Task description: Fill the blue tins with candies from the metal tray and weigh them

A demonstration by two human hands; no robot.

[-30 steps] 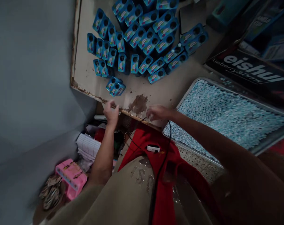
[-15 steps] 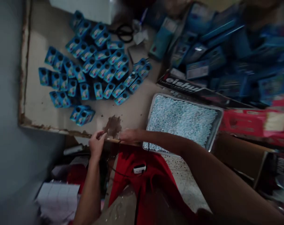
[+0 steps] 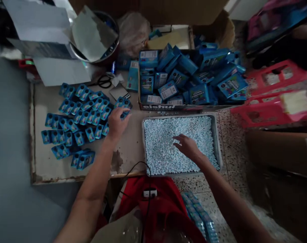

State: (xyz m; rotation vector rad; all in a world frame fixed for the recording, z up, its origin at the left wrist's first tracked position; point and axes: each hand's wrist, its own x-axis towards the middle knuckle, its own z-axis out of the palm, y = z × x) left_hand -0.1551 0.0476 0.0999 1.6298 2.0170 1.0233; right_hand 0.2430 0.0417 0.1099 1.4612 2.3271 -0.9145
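Right of centre in the frame, a silver rectangular metal tray point(image 3: 218, 141) lies brimful of small pale blue and white pieces point(image 3: 163, 148). The bare right hand point(image 3: 187, 145) is over them, thumb and fingers parted, pointing left; I see nothing between the tips. Whether they touch the pieces, I can't make out from here.

Just left of centre, the bare left hand point(image 3: 117, 124) is at a few small blue rectangular packs with dark round holes on top point(image 3: 121, 102). Fingers curved, thumb apart; grip uncertain (the hand itself hides part of what it reaches). These packs sit at the right end of a wider cluster of matching blue packs point(image 3: 83, 118), left of frame, on a worn off-white tabletop point(image 3: 135, 148).

Step in hand, as I judge it: a double reach, left to packs, right to pieces. The next move, I'd say, calls for a light left pinch on one pack, neighbours undisturbed, and a small gathering curl of the right fingertips.
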